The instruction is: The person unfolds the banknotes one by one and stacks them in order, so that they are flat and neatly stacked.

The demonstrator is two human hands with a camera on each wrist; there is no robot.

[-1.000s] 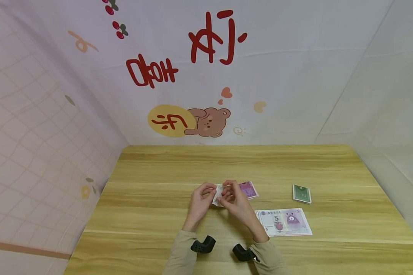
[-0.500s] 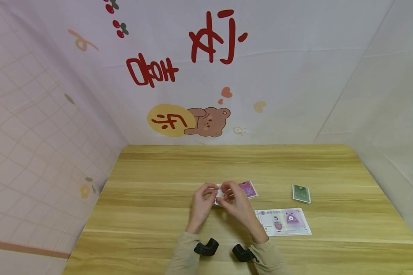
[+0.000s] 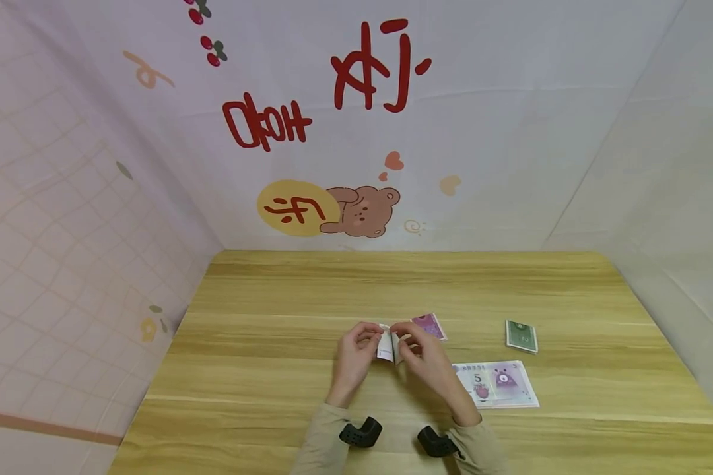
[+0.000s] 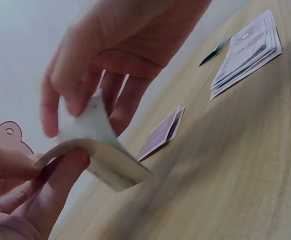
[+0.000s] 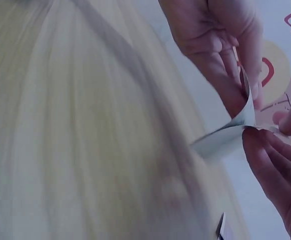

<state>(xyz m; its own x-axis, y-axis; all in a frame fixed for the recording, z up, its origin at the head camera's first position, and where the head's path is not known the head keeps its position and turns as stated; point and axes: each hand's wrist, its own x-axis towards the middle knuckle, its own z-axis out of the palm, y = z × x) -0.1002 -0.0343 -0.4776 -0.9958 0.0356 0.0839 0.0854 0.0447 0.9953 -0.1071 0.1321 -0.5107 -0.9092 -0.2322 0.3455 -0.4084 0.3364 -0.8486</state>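
Your left hand (image 3: 353,359) and right hand (image 3: 430,363) pinch a creased paper note (image 3: 385,348) between their fingers, just below the head view's centre. Right of it on the tabletop (image 3: 261,396) lie purple folded paper (image 3: 430,326), a white-and-purple stack (image 3: 499,384) and green folded paper (image 3: 521,336).

One left hand (image 3: 354,351) and one right hand (image 3: 426,354), two in all; between them, one creased paper (image 3: 385,347). Two beige sleeves (image 3: 323,439), two black wrist devices (image 3: 361,433). On one wooden table (image 3: 261,297), one folded purple paper (image 3: 430,326), one folded green paper (image 3: 521,336) farther right, and nearer, at right, one pile of notes (image 3: 502,384): several, overlapping too closely to count. On the far wall (image 3: 511,132), one printed bear (image 3: 371,211), one yellow disc (image 3: 279,223), two coral hearts (image 3: 394,160), one pale orange heart (image 3: 449,185).
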